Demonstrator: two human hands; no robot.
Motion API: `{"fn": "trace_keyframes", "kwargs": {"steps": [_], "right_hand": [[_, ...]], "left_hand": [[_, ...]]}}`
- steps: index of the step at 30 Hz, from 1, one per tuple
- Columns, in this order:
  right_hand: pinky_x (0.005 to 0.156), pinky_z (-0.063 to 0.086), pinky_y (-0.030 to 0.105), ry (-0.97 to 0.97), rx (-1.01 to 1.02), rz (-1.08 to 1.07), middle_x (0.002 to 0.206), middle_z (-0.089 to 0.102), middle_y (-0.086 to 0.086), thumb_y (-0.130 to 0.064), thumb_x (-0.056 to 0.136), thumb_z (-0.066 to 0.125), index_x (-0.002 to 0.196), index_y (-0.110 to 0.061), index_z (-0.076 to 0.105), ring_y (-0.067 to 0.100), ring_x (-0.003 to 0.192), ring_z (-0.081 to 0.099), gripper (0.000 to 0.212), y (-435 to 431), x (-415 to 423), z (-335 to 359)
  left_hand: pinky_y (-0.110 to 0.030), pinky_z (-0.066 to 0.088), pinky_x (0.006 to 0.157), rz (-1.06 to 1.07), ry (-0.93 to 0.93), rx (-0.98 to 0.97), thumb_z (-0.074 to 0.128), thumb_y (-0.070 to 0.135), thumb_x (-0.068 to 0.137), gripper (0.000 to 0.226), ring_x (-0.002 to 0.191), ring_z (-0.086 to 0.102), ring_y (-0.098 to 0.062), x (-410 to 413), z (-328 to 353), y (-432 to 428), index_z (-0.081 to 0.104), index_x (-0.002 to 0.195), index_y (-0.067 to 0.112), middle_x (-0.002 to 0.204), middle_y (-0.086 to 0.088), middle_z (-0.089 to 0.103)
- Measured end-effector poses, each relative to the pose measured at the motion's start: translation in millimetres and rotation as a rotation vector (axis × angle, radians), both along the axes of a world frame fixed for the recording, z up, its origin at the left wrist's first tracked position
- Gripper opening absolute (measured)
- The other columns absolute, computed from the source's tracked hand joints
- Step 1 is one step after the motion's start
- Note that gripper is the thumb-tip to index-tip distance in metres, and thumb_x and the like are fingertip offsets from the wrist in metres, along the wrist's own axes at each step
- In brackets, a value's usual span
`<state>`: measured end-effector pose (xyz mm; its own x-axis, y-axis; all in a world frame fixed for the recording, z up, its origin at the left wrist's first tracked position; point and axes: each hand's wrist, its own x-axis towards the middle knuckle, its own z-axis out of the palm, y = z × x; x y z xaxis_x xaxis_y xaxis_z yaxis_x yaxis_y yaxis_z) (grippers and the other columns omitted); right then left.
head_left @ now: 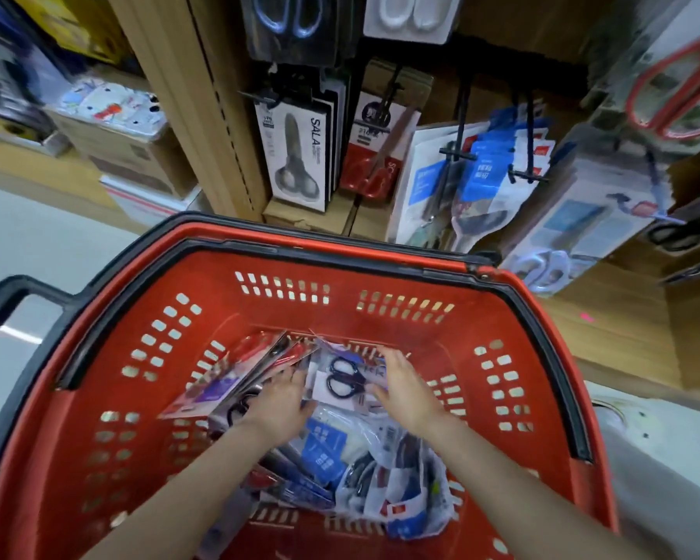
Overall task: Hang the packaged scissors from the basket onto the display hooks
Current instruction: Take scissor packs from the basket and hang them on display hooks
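Both hands down in the red basket (380,256) among the packaged scissors (326,444).
At lower centre of the frame the left hand (277,400) rests on the pile, fingers loosely spread; the right hand (407,388) lies against the edge of a pack of black-handled scissors (342,377) — fingers straight, slightly apart, clamped on nothing. Display hooks (459,127) carry hung packs across the top of the frame — well apart from the basket.
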<state>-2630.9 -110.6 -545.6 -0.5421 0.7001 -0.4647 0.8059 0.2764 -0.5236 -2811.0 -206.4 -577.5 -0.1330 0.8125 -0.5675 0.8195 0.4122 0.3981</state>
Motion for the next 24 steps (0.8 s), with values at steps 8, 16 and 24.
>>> {"fn": "trace_keyframes", "kwargs": {"steps": [8,16,24], "right_hand": [[0.098,0.046,0.043,-0.095,-0.046,0.001,0.133,0.053,0.009,-0.023,0.096,0.053,0.137,-0.017,0.040,0.027,0.116,0.056,0.044,15,-30,-51],[0.083,0.050,0.041,-0.196,0.132,0.165,0.121,0.062,0.014,-0.019,0.100,0.039,0.131,-0.012,0.045,0.035,0.105,0.062,0.032,36,-28,-37],[0.079,0.050,0.038,0.065,0.196,0.008,0.111,0.066,0.012,-0.028,0.103,0.033,0.121,-0.009,0.050,0.032,0.097,0.064,0.032,26,-6,31]], "left_hand": [[-0.038,0.045,0.094,0.390,-0.187,0.023,0.054,0.026,0.094,0.021,0.105,0.051,-0.023,18,-34,9,0.058,0.106,0.009,0.122,-0.007,0.044],[-0.033,0.035,0.102,0.511,-0.162,0.111,0.057,0.018,0.092,0.013,0.114,0.039,-0.021,30,-29,11,0.049,0.082,0.016,0.113,-0.006,0.042],[-0.026,0.029,0.060,0.279,-0.336,0.231,0.041,0.007,0.097,0.014,0.065,0.035,-0.014,52,15,-1,0.035,0.084,0.010,0.073,0.000,0.040]]}}
